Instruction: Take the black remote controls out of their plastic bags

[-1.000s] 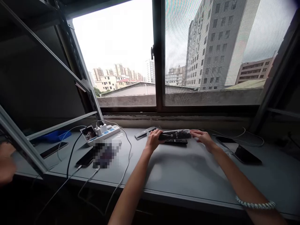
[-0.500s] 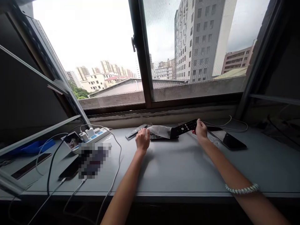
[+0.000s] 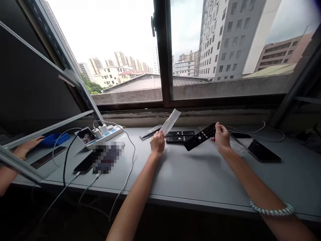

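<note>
My right hand (image 3: 222, 136) is closed round the upper end of a black remote control (image 3: 200, 137), which tilts down to the left above the grey table. In my left hand (image 3: 157, 142) I pinch a clear plastic sleeve (image 3: 171, 121) that stands up slanting and looks flat. Sleeve and held remote are apart. Two black remotes (image 3: 179, 139) lie side by side on the table between my hands. Behind my left hand a wrapped dark item (image 3: 149, 132) lies in clear plastic.
A tablet-like black device (image 3: 265, 151) lies at right beside crumpled plastic (image 3: 238, 149). At left are a power strip (image 3: 110, 132) with chargers, a phone (image 3: 86, 163), cables and a blue tray (image 3: 54, 140). Another person's hand (image 3: 31, 144) reaches in behind the metal frame (image 3: 72, 80).
The plastic sleeve has come off the remote and now rises from my left hand. The remotes on the table are uncovered. Another person's arm has appeared at far left.
</note>
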Demonstrator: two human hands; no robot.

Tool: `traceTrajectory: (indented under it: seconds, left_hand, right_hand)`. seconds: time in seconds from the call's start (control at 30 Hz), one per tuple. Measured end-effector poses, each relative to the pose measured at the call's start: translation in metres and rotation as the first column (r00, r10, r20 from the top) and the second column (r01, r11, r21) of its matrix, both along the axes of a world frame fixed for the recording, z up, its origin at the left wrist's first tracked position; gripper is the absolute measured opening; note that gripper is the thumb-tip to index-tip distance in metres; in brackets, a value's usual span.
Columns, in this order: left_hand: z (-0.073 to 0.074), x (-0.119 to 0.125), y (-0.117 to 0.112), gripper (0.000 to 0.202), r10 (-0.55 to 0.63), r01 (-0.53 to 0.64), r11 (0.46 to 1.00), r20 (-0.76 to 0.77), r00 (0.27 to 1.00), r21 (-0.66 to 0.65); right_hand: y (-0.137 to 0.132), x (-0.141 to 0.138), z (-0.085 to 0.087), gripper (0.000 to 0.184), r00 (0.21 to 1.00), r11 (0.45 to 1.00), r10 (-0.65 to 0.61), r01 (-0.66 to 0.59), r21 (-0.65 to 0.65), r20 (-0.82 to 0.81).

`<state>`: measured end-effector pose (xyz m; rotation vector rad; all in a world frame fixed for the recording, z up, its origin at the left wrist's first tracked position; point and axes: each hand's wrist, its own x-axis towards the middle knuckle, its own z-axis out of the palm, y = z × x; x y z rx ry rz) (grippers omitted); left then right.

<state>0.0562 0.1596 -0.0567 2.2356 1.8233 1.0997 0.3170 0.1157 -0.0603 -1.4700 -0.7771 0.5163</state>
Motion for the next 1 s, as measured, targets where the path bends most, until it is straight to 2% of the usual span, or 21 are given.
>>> traceTrajectory:
  seconds: [0.2,0.3,0.43,0.53,0.63,0.7,0.8,0.87,0.93,1.0]
  left_hand:
    - [0.0,0.002,-0.002,0.047,-0.019,0.019,1.0,-0.069,0.997,0.0]
    - [0.001,0.002,-0.002,0.038,-0.02,0.018,1.0,-0.072,0.997,-0.022]
    - [0.0,0.002,-0.002,0.033,-0.013,0.012,1.0,-0.076,0.997,-0.014]
    - [-0.001,0.003,-0.003,0.024,-0.054,0.055,0.998,-0.099,0.994,0.011]
    - [-0.002,0.003,-0.003,0.016,-0.105,0.11,0.993,-0.103,0.989,0.035]
    - [-0.002,0.003,-0.003,0.017,-0.095,0.101,0.993,-0.114,0.989,0.052]
    - [-0.002,0.002,-0.002,0.026,-0.028,0.035,0.998,-0.127,0.992,0.054]
    - [-0.002,0.001,-0.001,0.032,-0.002,0.006,0.999,-0.126,0.992,0.032]
    - [-0.002,0.001,0.0,0.037,0.001,0.001,1.0,-0.126,0.992,0.014]
    - [-0.002,0.0,0.0,0.04,0.001,0.0,1.0,-0.126,0.992,0.01]
  right_hand:
    - [-0.002,-0.01,0.001,0.063,0.997,0.996,0.077,-0.076,0.047,-0.026]
    - [-0.006,-0.018,0.007,0.049,0.976,0.977,0.211,-0.21,0.031,-0.061]
    - [-0.013,-0.03,0.013,0.034,0.914,0.914,0.405,-0.404,0.026,-0.036]
    - [-0.016,-0.036,0.012,0.038,0.856,0.855,0.516,-0.515,0.051,-0.007]
    - [-0.016,-0.038,0.008,0.057,0.807,0.809,0.583,-0.587,0.019,0.095]
    - [-0.016,-0.037,0.006,0.067,0.8,0.824,0.559,-0.566,-0.033,0.217]
    - [-0.016,-0.033,0.004,0.064,0.779,0.868,0.481,-0.489,-0.09,0.401]
    - [-0.017,-0.031,0.005,0.056,0.71,0.881,0.453,-0.448,-0.15,0.539]
    - [-0.019,-0.031,0.007,0.05,0.603,0.886,0.447,-0.4,-0.235,0.661]
    - [-0.021,-0.031,0.008,0.047,0.521,0.882,0.46,-0.357,-0.307,0.718]
